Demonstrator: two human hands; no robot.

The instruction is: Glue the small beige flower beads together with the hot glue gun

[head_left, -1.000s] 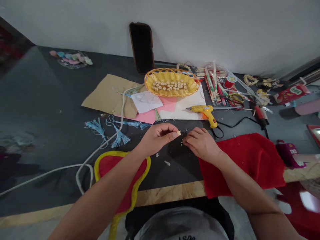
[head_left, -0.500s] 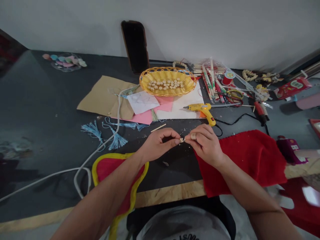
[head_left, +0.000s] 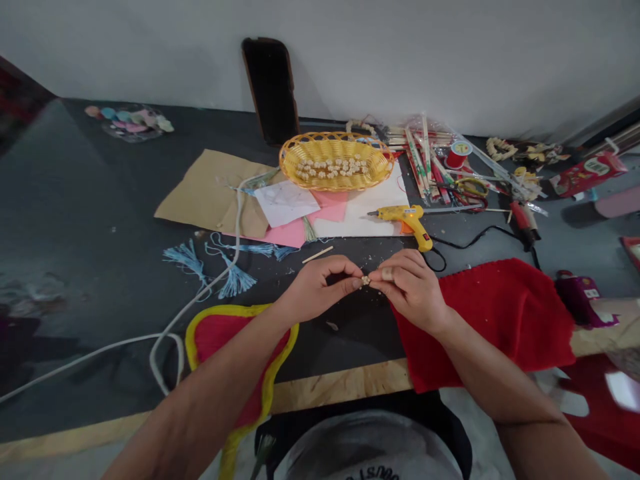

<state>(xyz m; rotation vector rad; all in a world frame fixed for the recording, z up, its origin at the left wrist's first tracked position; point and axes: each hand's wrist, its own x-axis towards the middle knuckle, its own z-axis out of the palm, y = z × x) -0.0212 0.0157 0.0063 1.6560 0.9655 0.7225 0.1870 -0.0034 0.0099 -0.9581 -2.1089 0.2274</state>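
Note:
Between the fingertips of both hands is a small cream flower-shaped piece (head_left: 365,281), partly covered by the fingers. My left hand (head_left: 325,285) pinches it from the left with thumb and forefinger. From the right, my right hand (head_left: 411,287) pinches it too, with a tan band around one finger. Behind the hands stands a yellow woven basket (head_left: 287,167) with several similar small cream flowers (head_left: 333,168) in it. A yellow glue gun (head_left: 407,219) lies just beyond my right hand, and a thin wooden stick (head_left: 318,255) beyond my left.
Blue tassels (head_left: 235,280) and a white cable (head_left: 193,301) lie to the left. Red cloth (head_left: 490,320) is under my right forearm, a yellow-edged red piece (head_left: 220,330) under the left. A phone (head_left: 271,90) leans on the wall; scissors (head_left: 470,190) and a thread spool (head_left: 458,155) are right.
Both hands stay almost in place, still pinching the small flower piece. Its angle between the fingertips looks slightly different, and the view has shifted a little.

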